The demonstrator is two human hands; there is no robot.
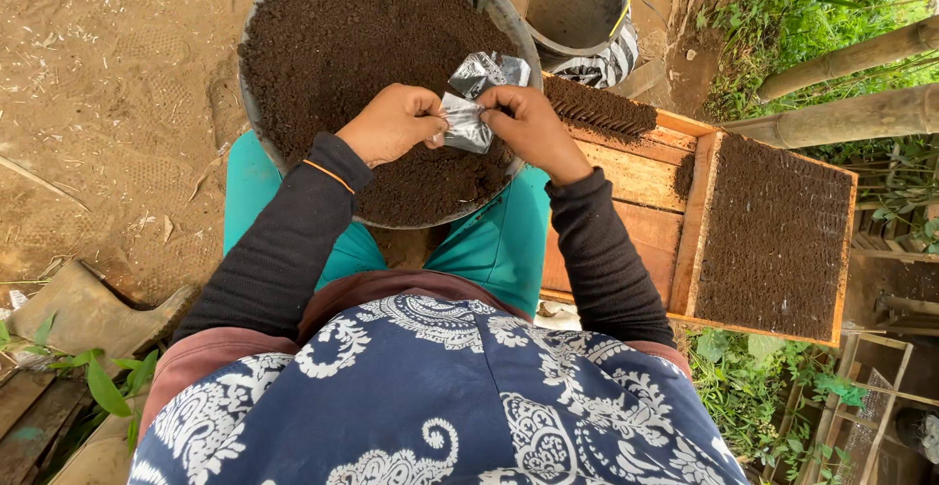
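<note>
Both hands are pinching a crinkled silver foil packet (468,118): the left hand (393,123) is gripping its left edge, the right hand (528,125) its right edge, fingertips nearly meeting. The packet is hanging directly over a round basin (256,30) filled with dark soil, resting below the hands on the person's lap. A wooden tray (685,206) of pressed soil is lying to the right of the right hand. Likely risk: a sudden tear could be scattering the packet's contents across the soil, since both grips are pulling apart.
</note>
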